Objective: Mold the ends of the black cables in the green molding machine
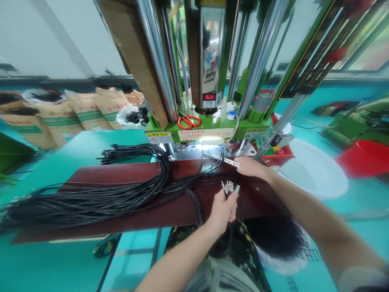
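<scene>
My left hand (224,207) is closed around a bunch of black cables, whose silvery flat connector ends (231,186) stick up above the fingers. Further forward, my right hand (251,167) is closed on a slim silver metal tool (231,162) reaching toward the lit metal plate (188,151) under the green press (170,132). Thin black cables hang from that plate near the tool's tip. A thick bundle of black cables (91,200) lies across the dark red board (106,172) to the left. Exactly what the tool is cannot be made out.
Red-handled scissors (189,121) and a small blue-and-white spool (231,115) rest on the press base. A red tray (281,159), a white basin (316,170) and a red bucket (367,158) stand right. Paper sacks (62,117) line the back left. Black cables (276,237) fill a bag below.
</scene>
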{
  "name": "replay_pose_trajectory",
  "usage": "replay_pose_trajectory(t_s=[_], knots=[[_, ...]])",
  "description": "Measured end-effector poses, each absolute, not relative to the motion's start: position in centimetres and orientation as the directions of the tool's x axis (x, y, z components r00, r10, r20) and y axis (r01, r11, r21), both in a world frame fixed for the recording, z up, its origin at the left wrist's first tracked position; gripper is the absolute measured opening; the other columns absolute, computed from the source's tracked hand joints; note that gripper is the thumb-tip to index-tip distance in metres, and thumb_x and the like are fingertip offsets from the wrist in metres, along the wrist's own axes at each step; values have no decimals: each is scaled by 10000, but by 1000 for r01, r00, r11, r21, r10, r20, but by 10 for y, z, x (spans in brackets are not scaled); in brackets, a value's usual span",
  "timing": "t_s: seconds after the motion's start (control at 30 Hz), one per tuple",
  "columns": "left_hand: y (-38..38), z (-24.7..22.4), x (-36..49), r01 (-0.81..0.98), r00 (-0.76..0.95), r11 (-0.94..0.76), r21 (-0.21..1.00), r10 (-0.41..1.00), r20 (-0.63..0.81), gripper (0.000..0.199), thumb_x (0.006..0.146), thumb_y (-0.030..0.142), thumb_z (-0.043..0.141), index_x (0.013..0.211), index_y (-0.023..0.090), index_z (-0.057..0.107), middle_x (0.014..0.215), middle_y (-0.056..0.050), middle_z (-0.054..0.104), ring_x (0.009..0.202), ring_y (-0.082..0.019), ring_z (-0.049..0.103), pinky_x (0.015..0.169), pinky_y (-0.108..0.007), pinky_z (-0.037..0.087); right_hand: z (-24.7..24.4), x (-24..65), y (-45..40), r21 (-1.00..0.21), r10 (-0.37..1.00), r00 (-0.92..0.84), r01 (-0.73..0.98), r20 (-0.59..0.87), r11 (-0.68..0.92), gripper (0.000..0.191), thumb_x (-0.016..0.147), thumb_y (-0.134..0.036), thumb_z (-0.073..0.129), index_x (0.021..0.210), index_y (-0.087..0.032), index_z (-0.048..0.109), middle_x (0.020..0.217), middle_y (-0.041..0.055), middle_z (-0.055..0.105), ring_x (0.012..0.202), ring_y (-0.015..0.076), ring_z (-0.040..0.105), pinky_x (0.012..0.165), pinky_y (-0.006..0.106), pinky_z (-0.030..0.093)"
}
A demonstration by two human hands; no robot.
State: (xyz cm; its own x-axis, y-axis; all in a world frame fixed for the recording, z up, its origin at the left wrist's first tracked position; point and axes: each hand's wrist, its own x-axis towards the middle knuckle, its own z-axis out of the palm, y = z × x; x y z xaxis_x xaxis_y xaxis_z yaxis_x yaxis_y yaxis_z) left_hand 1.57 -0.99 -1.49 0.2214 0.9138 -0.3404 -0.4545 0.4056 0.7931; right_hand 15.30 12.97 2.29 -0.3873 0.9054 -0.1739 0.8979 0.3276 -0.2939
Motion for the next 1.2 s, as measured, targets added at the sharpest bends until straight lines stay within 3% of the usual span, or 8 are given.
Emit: replay_pose_trajectory(t_s=[0.1,0.2,0.3,0.37,0.57,0.83,1.0,1.2], knots=[[-4,-12,11,-432,191,382,817,924,-331,323,677,413,632,731,189,406,383,121,332,290,-24,233,277,-148,182,29,163,98,-400,892,-373,881,-256,254,57,731,-186,456,701,-176,504,704,49,620,580,151,570,528,247,418],[3,-10,13,-381,193,376,845,926,-325,288,678,388,626,715,184,425,382,115,336,285,-27,249,279,-151,194,21,177,60,-587,899,-284,809,-334,38,98,772,-237,399,794,-182,477,489,-49,475,333,84,400,328,200,291],[10,-9,23,-289,242,408,866,907,-346,253,680,359,616,692,183,434,385,110,335,280,-24,246,277,-150,183,7,185,28,-873,923,-149,405,-355,-271,191,780,-317,457,913,-182,480,429,-102,367,272,49,262,277,170,167],[14,-10,33,-224,290,432,874,885,-363,233,682,342,606,683,184,436,394,106,337,281,-21,243,277,-147,166,-1,185,15,-942,943,-84,131,-321,-309,254,799,-401,472,930,-185,497,436,-101,378,268,32,236,275,159,141],[19,-11,49,-119,352,468,876,845,-403,231,673,336,603,667,186,428,414,99,345,286,-18,244,283,-145,147,-10,181,7,-964,971,14,-127,-238,-235,348,829,-469,450,1015,-187,534,428,-95,404,251,29,236,259,155,171],[18,-11,47,-141,371,471,871,840,-395,251,657,337,620,665,189,418,395,107,327,284,-22,238,277,-147,144,-15,181,6,-972,974,42,-91,-221,-217,439,800,-454,501,1126,-162,535,490,-66,455,281,28,276,255,156,192],[16,-11,45,-149,366,472,869,843,-395,280,648,365,639,665,180,430,390,111,320,278,-18,238,278,-145,147,-10,175,1,-969,967,97,42,-237,-242,509,767,-487,529,1159,-163,534,537,-40,483,337,37,333,273,152,229],[18,-17,41,-197,253,277,941,941,-224,272,790,458,451,763,188,441,456,84,398,304,-43,314,281,-154,225,-5,173,0,-967,962,108,-68,-250,-244,495,763,-438,556,1193,-197,514,532,-49,464,371,42,342,286,136,227]])
